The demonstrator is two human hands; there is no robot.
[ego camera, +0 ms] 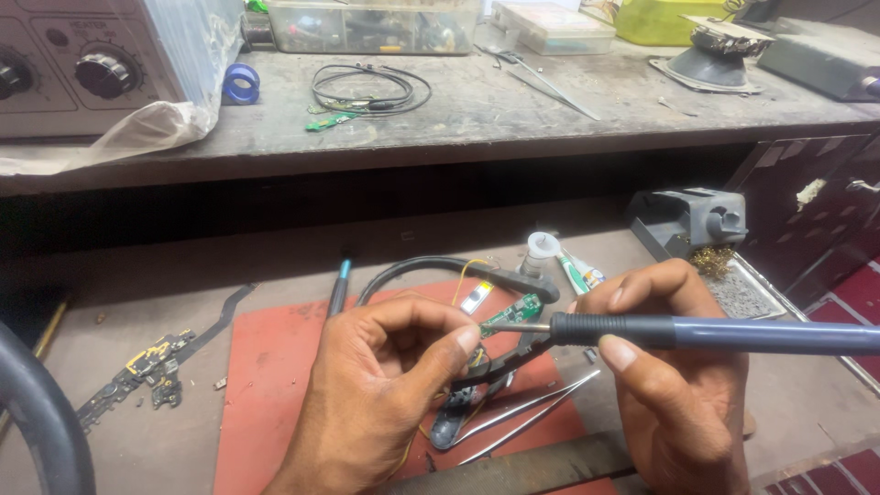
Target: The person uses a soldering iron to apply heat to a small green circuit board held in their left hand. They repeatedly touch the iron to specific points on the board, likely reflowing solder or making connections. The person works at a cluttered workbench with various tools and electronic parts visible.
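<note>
My left hand pinches a small green circuit board with thin wires trailing from it, held above a red mat. My right hand grips a soldering iron with a dark grey handle, lying level. Its metal tip touches the green board near my left thumb. Under the hands lie a black headset band, metal tweezers and a small white part.
A soldering-iron stand with brass wool sits at the right, with small tubes beside it. A black flex cable with parts lies at the left. The upper shelf holds a knobbed unit, coiled cable and plastic boxes.
</note>
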